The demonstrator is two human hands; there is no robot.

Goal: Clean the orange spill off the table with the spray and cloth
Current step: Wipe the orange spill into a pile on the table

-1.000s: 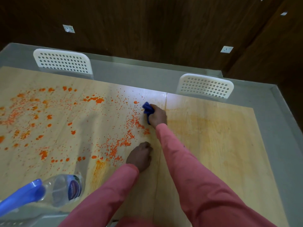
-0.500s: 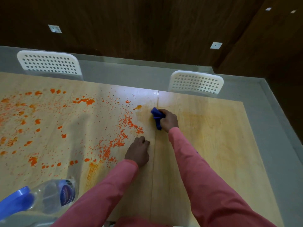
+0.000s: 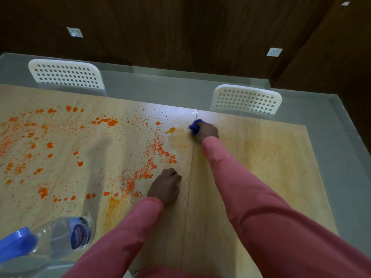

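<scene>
Since a moment ago the right hand [image 3: 207, 131] has pushed the cloth [image 3: 195, 127] farther up the table [image 3: 261, 167], fingers bunched round it, arm stretched out. Left of both hands the spill [image 3: 140, 173] is mostly untouched, only smeared near the cloth; rightward looks wiped. Spray [image 3: 60, 236] lies left of the left hand [image 3: 165, 186], which rests curled and empty, propping.

Spray bottle [image 3: 60, 237] label too blurred to read

Two white perforated chairs [image 3: 66, 75] [image 3: 248, 100] beyond – dark wood wall [image 3: 180, 27], two sockets [image 3: 274, 52].
</scene>
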